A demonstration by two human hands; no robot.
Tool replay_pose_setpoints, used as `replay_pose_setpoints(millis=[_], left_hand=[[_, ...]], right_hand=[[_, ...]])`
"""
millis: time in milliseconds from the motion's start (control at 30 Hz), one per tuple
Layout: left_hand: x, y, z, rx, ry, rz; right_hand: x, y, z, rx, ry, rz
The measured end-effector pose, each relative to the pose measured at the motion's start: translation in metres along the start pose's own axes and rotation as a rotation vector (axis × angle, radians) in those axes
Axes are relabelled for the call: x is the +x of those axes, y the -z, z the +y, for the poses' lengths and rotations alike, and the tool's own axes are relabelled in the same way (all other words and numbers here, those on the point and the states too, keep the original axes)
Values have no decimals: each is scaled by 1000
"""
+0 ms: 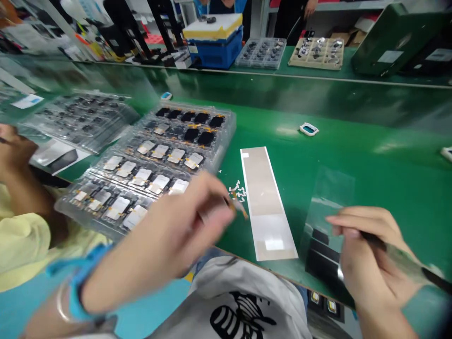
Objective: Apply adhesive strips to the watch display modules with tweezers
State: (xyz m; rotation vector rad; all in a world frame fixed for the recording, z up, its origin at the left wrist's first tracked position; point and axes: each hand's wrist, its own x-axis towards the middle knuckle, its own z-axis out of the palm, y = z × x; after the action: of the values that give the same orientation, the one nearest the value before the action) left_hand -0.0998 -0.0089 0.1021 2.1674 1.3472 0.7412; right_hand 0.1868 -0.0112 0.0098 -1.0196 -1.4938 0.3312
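Note:
My left hand (190, 221), smeared by motion, is closed in a pinch over the front edge of the bench. A small part with an orange flex cable (243, 210) pokes out from its fingertips; most of the part is hidden. My right hand (370, 249) is closed around a dark slim tool (374, 239) whose tip I cannot make out. Beneath that hand lies a clear film with black sections (323, 247). Between the hands rests a long strip with a white border (264, 188), beside a small pile of white bits (238, 192).
At left, a stacked clear tray (226, 141) holds rows of white and black screen modules. More clear trays (102, 127) lie beyond, near another person's hand (14, 148). A white-rimmed piece (309, 129) lies farther back. The rear shelf bears a blue box (215, 52) and parts trays (261, 52).

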Motion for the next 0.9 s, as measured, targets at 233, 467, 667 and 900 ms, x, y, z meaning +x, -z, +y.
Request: replay_pose_setpoints(millis=[233, 467, 667, 900], left_hand=[[-17, -100, 6, -496, 20, 14], [1, -129, -24, -683, 95, 95], [-3, -127, -24, -570, 73, 102], [-1, -128, -22, -530, 87, 141]], right_hand=[[-1, -24, -36, -22, 130, -338], [-9, -36, -20, -291, 226, -373], [-13, -41, -16, -420, 279, -405], [-7, -45, -19, -472, 220, -462]])
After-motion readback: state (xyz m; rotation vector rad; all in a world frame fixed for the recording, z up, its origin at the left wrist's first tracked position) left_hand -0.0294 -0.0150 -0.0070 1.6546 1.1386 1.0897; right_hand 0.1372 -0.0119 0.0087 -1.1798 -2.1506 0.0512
